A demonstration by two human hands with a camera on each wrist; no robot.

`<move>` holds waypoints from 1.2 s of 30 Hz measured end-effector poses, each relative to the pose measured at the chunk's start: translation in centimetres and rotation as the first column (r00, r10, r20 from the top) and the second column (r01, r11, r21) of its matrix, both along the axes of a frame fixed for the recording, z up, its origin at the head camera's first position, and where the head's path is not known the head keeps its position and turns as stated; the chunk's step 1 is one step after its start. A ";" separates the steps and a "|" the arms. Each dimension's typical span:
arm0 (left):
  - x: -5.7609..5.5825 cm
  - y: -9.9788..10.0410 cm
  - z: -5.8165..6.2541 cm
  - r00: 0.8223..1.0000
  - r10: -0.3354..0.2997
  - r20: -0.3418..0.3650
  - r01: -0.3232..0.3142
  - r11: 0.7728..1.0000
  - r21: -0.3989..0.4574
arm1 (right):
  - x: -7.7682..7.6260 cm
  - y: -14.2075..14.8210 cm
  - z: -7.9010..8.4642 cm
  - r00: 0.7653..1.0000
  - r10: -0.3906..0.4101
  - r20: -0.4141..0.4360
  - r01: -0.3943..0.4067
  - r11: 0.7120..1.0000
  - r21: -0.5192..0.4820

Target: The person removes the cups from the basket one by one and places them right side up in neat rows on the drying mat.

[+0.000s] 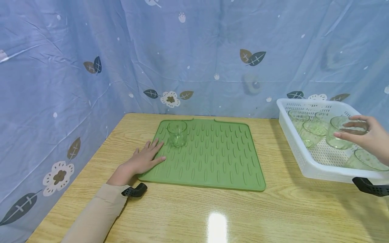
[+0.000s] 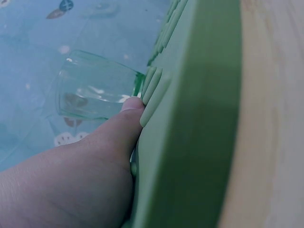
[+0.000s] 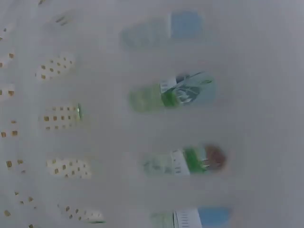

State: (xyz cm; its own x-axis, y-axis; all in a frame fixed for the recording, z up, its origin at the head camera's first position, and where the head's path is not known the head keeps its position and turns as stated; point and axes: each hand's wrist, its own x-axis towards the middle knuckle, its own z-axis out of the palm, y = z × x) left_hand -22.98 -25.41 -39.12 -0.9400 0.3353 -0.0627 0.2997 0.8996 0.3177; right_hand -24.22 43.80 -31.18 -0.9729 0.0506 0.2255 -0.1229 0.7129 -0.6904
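My left hand (image 1: 143,162) rests on the left edge of a green ribbed drying mat (image 1: 209,158), fingers spread. Just beyond its fingertips a clear greenish glass (image 1: 177,134) stands upright on the mat. In the left wrist view the thumb (image 2: 133,103) lies on the mat, with the glass (image 2: 99,88) behind it. At the right, my right hand (image 1: 372,135) holds another glass (image 1: 338,135) by its upper part, thumb and fingers around it, over a white plastic basket (image 1: 307,165). The basket's slotted wall (image 3: 104,133) fills the right wrist view, hiding that hand.
Several more glasses are in the basket, among them a tilted one (image 1: 312,134) and one at the near side (image 1: 364,160). A wooden table (image 1: 170,212) carries mat and basket. Blue patterned cloth (image 1: 212,60) hangs behind and at the left.
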 end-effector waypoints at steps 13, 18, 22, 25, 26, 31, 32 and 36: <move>0.2 0.2 0.3 1.000 -0.007 0.000 0.007 1.000 0.006 | 1.5 -2.8 1.2 0.999 -0.028 -0.042 0.025 0.998 -0.055; 0.2 0.1 0.4 1.000 -0.005 0.000 0.005 1.000 0.006 | 1.8 -3.6 1.8 0.999 -0.016 -0.029 0.015 0.999 -0.034; 0.1 0.1 0.2 1.000 -0.004 0.003 0.004 1.000 0.002 | 2.2 -4.5 2.2 0.999 0.024 -0.024 -0.025 0.998 -0.052; 0.1 0.1 0.2 1.000 -0.004 0.003 0.003 1.000 0.001 | 2.4 -5.4 2.5 0.998 0.051 -0.038 -0.053 0.996 -0.069; 0.1 0.1 0.2 1.000 -0.004 0.003 0.004 1.000 0.000 | 2.4 -5.6 2.5 0.997 0.055 -0.046 -0.059 0.996 -0.073; 0.1 0.2 0.2 1.000 -0.003 0.006 0.002 1.000 0.002 | 2.4 -6.9 2.8 0.993 0.090 -0.079 -0.098 0.990 -0.104; 0.1 0.1 0.2 1.000 -0.002 0.007 0.002 1.000 0.003 | 2.4 -7.2 2.9 0.992 0.096 -0.081 -0.105 0.988 -0.112; 0.0 0.1 0.1 1.000 -0.003 0.006 0.003 1.000 0.001 | 2.4 -8.1 3.3 0.988 0.125 -0.092 -0.139 0.978 -0.157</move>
State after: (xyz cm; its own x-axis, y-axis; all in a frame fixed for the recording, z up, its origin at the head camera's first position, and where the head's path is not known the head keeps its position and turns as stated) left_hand -23.00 -25.31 -38.99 -0.9385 0.3384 -0.0683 0.3005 0.8982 0.3207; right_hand -21.80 35.70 -27.89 -0.9522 -0.0348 0.3035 -0.2691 0.5660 -0.7793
